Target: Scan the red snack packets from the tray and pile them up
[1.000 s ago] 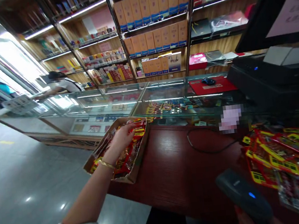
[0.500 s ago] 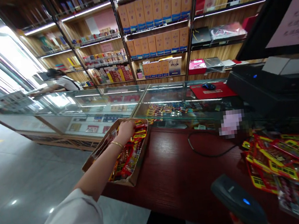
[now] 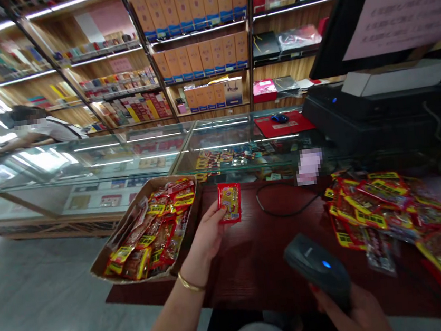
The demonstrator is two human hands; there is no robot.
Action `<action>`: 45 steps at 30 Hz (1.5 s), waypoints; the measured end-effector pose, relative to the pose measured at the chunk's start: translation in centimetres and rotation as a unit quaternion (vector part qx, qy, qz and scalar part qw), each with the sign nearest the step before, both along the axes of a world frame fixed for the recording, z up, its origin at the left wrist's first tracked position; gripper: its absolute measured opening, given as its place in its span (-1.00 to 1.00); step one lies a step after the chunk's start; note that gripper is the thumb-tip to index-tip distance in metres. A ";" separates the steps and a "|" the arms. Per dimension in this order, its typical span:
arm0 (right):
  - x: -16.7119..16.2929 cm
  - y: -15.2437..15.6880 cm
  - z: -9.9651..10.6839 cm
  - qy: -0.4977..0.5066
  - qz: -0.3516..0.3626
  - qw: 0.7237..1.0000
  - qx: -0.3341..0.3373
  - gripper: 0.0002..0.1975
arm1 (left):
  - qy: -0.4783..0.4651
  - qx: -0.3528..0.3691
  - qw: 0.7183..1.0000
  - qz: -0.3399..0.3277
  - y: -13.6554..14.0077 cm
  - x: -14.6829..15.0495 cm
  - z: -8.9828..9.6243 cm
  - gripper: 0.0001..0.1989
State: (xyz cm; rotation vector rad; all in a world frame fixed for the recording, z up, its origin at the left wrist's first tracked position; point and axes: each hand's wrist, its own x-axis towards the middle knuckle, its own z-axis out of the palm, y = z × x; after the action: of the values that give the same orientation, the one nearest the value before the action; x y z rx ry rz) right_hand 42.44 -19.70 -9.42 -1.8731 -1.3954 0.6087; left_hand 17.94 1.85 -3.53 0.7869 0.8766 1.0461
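My left hand (image 3: 207,232) pinches a small red and yellow snack packet (image 3: 230,201) by its lower left edge, above the dark red counter. To its left stands an open cardboard box (image 3: 196,189) full of similar shiny packets (image 3: 159,228). My right hand (image 3: 352,310) is wrapped around the handle of a dark barcode scanner (image 3: 315,269) with a blue light on top. The scanner's head points toward the packet, with a gap between them. On the right side of the counter lies a loose pile of red and yellow packets (image 3: 380,203).
A black cable (image 3: 285,214) curls on the wooden counter (image 3: 255,257). Behind it runs a glass display case (image 3: 217,134) with a mouse (image 3: 279,118) on a red mat. A monitor (image 3: 347,18) stands at the right. Another person (image 3: 46,124) leans over the glass at far left.
My left hand has come out of the box and moved right, now holding a packet. The view has turned right, and more of my right hand and the scanner shows.
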 end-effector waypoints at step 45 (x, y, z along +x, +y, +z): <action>2.2 -8.1 0.1 0.128 -0.305 0.940 0.080 -0.41 | 0.368 0.687 0.531 -0.332 -8.4 25.9 -3.7 -0.71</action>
State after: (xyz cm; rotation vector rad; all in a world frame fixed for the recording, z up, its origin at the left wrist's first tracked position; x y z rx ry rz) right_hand 44.63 -27.77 -9.36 -1.8787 -0.6204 0.3878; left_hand 43.87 -6.53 -7.21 2.8182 0.0819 0.4517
